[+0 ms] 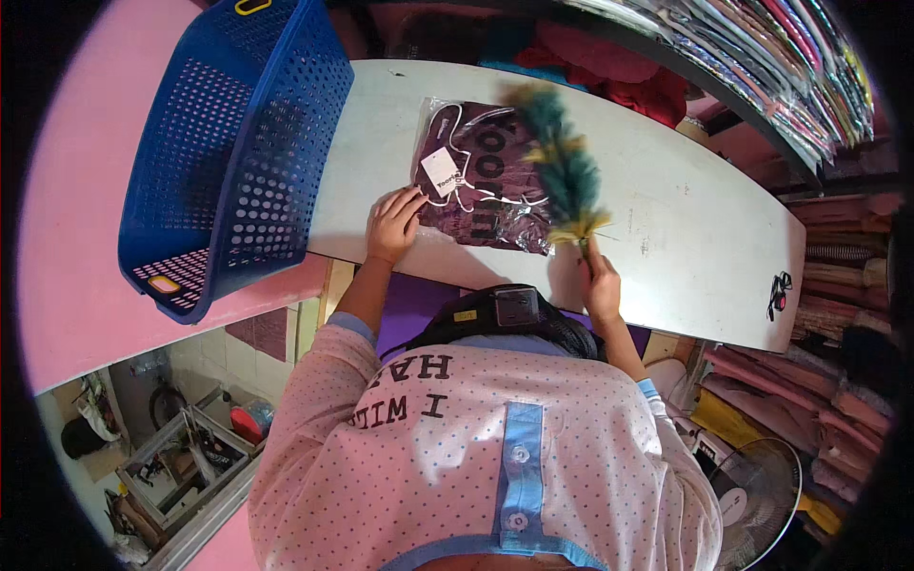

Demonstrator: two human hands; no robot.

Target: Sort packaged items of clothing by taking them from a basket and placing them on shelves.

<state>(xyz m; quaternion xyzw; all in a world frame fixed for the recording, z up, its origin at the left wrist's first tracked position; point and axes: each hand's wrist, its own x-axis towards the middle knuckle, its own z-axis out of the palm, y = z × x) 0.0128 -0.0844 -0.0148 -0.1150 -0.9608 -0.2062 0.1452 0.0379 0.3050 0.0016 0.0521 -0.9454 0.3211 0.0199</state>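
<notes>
A folded maroon garment in a clear plastic bag [485, 178] lies on the white table [643, 271]. A white printed tag [440, 171] on a white cord rests over it at the left. My left hand [395, 223] touches the bag's lower left edge with its fingertips, near the cord. My right hand [603, 289] grips the handle of a feathery green and yellow duster [568, 168]. The duster's head is blurred and lies over or just above the right side of the bag; which of these I cannot tell.
A blue perforated plastic basket [246, 153] stands at the left. Bagged garments [757, 71] fill a shelf at the upper right. Coiled black cable [778, 292] lies near the table's right end. Folded fabrics [835, 271] are stacked beyond it, and a fan [753, 499] stands at lower right.
</notes>
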